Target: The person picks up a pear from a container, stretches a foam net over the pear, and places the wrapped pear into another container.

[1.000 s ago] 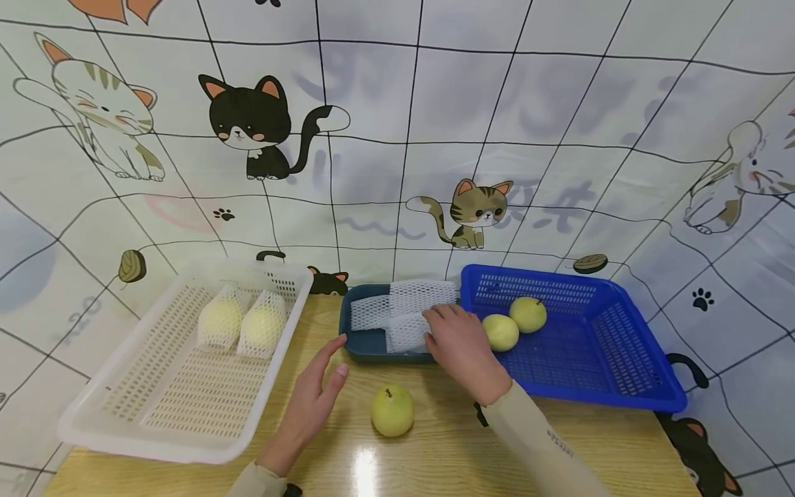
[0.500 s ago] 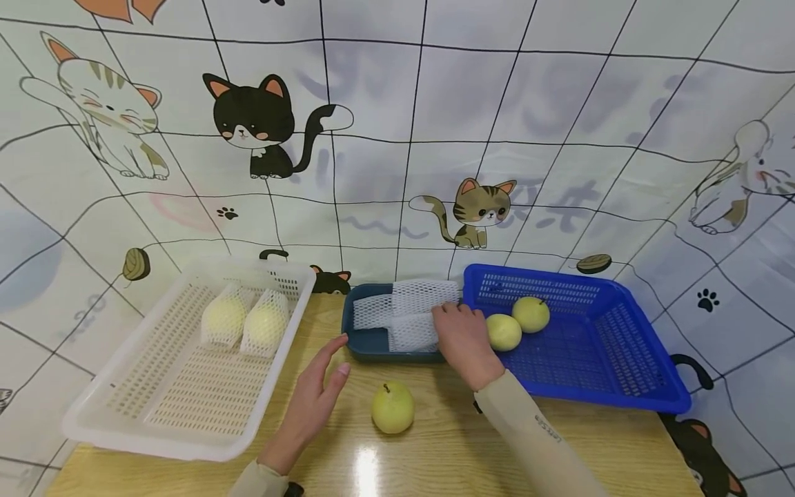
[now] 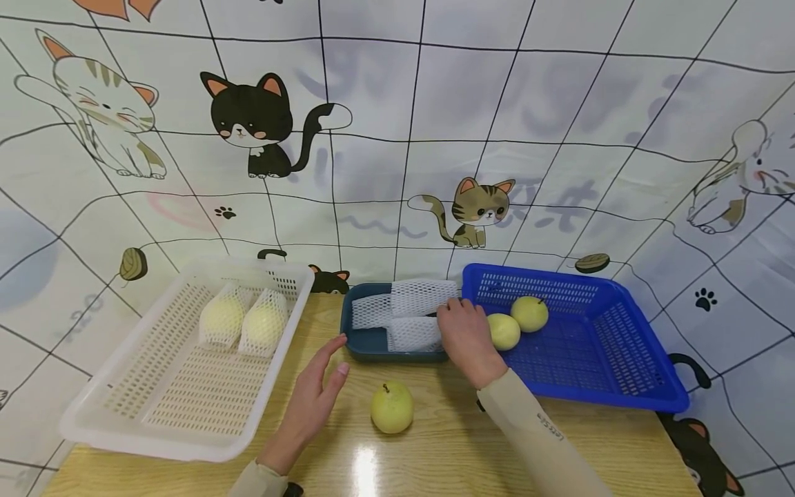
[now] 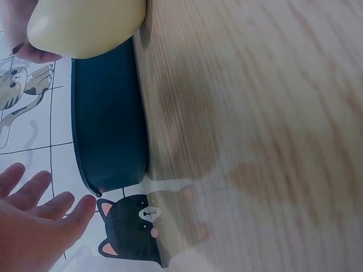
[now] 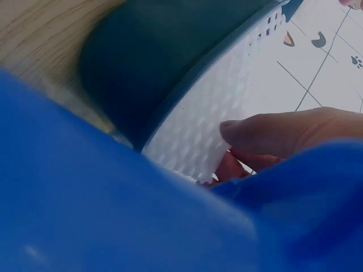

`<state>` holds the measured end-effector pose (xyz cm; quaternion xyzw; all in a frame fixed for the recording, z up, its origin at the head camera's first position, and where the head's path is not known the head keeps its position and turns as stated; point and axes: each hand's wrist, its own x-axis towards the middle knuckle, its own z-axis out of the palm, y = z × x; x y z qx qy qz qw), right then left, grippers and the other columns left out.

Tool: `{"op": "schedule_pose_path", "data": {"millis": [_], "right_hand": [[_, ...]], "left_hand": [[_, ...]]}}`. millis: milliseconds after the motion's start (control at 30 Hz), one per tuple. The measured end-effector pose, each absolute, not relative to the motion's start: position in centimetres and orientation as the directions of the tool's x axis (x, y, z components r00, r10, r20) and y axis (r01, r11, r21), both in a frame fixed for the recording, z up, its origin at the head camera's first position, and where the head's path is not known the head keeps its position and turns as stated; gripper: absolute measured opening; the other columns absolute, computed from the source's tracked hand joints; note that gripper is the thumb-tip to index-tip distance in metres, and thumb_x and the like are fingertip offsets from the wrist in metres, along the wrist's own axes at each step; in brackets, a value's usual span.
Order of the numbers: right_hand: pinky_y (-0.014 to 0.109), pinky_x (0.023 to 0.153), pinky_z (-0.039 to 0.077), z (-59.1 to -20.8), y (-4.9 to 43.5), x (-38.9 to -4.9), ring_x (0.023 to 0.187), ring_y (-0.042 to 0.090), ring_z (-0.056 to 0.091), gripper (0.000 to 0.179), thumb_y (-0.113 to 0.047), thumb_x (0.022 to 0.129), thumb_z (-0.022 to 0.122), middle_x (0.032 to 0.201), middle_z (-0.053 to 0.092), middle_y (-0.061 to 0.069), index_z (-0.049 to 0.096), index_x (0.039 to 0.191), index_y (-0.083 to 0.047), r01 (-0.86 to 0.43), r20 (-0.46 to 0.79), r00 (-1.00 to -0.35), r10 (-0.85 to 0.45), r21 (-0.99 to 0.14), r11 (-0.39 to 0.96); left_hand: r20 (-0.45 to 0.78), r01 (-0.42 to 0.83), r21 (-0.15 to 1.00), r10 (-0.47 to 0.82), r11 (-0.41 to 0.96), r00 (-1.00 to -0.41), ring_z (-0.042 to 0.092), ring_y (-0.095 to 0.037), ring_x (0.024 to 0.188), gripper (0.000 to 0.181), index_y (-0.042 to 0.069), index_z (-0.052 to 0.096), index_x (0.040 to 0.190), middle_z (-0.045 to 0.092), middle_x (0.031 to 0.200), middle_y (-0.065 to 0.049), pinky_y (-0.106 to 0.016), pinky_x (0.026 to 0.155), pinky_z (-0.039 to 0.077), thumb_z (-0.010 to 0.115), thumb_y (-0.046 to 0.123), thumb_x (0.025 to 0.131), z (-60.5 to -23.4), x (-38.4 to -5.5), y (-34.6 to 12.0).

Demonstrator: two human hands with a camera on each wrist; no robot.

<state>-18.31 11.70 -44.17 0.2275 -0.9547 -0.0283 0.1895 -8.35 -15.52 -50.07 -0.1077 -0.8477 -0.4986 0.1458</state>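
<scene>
In the head view my right hand (image 3: 466, 338) reaches over the right end of a dark teal tray (image 3: 366, 348). Its thumb and fingers pinch the end of a white foam fruit net (image 3: 413, 335), which the right wrist view shows between thumb and fingertips. Two other foam nets (image 3: 425, 297) lie in the tray behind and to the left. My left hand (image 3: 313, 397) is held with fingers spread, its index fingertip near the tray's front left corner. Between my hands, in front of the tray, a yellow-green pear (image 3: 393, 407) stands on the table with its stem up.
At left a white plastic basket (image 3: 248, 424) contains two pears (image 3: 263, 324) in foam nets. At right a blue basket (image 3: 584, 359) holds two bare pears (image 3: 529, 315), its side close to my right hand. A cat-patterned sheet (image 3: 373, 172) hangs behind the wooden table (image 3: 447, 455).
My right hand has shifted slightly right along the tray. The front foam net has drawn apart from the one behind it, leaving a dark gap. My left hand and the loose pear stay put.
</scene>
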Motion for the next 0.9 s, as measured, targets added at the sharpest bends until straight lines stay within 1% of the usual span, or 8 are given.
{"op": "schedule_pose_path", "data": {"millis": [100,233,433,600,667,800,833,900], "right_hand": [[0.05,0.068,0.052,-43.8,12.0,-18.1,0.081,0.035,0.06,0.005,0.003,0.091,0.072,0.092,0.063,0.015,0.073,0.094,-0.002,-0.438,0.377,-0.81,-0.45,0.122,0.891],[0.048,0.069,0.054,-43.2,12.4,-17.5,0.086,0.033,0.061,0.007,-0.002,0.094,0.074,0.099,0.064,0.013,0.074,0.101,-0.005,-0.455,0.427,-0.793,-0.435,0.06,0.888],[0.04,0.068,0.053,-42.3,12.8,-16.2,0.083,0.03,0.061,0.008,-0.002,0.092,0.076,0.099,0.064,0.01,0.074,0.1,-0.005,-0.507,0.497,-0.767,-0.406,-0.081,0.858],[0.037,0.066,0.051,-41.7,12.8,-14.8,0.082,0.026,0.06,0.009,-0.002,0.094,0.074,0.101,0.064,0.008,0.072,0.101,-0.007,-0.523,0.488,-0.791,-0.37,-0.225,0.822],[0.037,0.067,0.05,-41.6,12.8,-14.2,0.082,0.023,0.059,0.009,-0.004,0.095,0.074,0.103,0.064,0.007,0.072,0.103,-0.009,-0.513,0.459,-0.816,-0.351,-0.295,0.806],[0.036,0.069,0.05,-41.7,12.6,-13.3,0.085,0.019,0.06,0.01,-0.006,0.096,0.073,0.107,0.065,0.004,0.072,0.105,-0.012,-0.48,0.402,-0.86,-0.315,-0.425,0.768],[0.036,0.07,0.051,-41.8,12.6,-13.1,0.087,0.019,0.062,0.01,-0.006,0.097,0.072,0.108,0.065,0.004,0.072,0.104,-0.013,-0.475,0.393,-0.866,-0.31,-0.448,0.758],[0.038,0.072,0.053,-42.1,12.5,-12.8,0.093,0.021,0.065,0.011,-0.007,0.096,0.073,0.109,0.065,0.002,0.071,0.104,-0.014,-0.467,0.38,-0.874,-0.302,-0.486,0.739]], "left_hand": [[0.362,0.333,0.814,0.032,0.476,-0.932,0.046,-0.033,0.143,0.046,0.006,0.051,0.15,0.053,0.153,-0.01,-0.056,0.113,0.038,0.057,0.02,0.106,-50.1,-8.4,-15.6],[0.374,0.342,0.815,0.028,0.467,-0.927,0.048,-0.034,0.141,0.046,0.005,0.052,0.149,0.053,0.152,-0.01,-0.058,0.111,0.04,0.058,0.018,0.106,-50.1,-8.4,-15.6],[0.384,0.351,0.817,0.023,0.458,-0.923,0.049,-0.031,0.14,0.046,0.006,0.052,0.149,0.055,0.152,-0.008,-0.057,0.108,0.042,0.057,0.017,0.105,-49.7,-8.5,-15.4],[0.356,0.335,0.853,0.022,0.4,-0.934,0.049,-0.029,0.141,0.042,0.01,0.054,0.149,0.054,0.152,-0.008,-0.056,0.108,0.045,0.054,0.018,0.108,-49.3,-8.5,-15.0],[0.333,0.321,0.881,0.027,0.347,-0.942,0.05,-0.028,0.141,0.04,0.011,0.054,0.149,0.054,0.152,-0.008,-0.049,0.108,0.047,0.052,0.018,0.109,-49.0,-8.4,-14.8],[0.282,0.286,0.941,0.048,0.179,-0.958,0.051,-0.028,0.139,0.039,0.007,0.053,0.148,0.055,0.15,-0.012,-0.028,0.108,0.046,0.048,0.016,0.111,-48.3,-8.4,-14.3],[0.271,0.277,0.952,0.057,0.129,-0.961,0.051,-0.029,0.139,0.039,0.005,0.052,0.148,0.055,0.15,-0.014,-0.025,0.107,0.045,0.049,0.014,0.11,-48.1,-8.4,-14.2],[0.244,0.247,0.969,0.075,0.029,-0.967,0.052,-0.031,0.138,0.04,0.001,0.05,0.147,0.053,0.15,-0.019,-0.023,0.105,0.046,0.052,0.01,0.108,-47.6,-8.4,-13.9]]}}
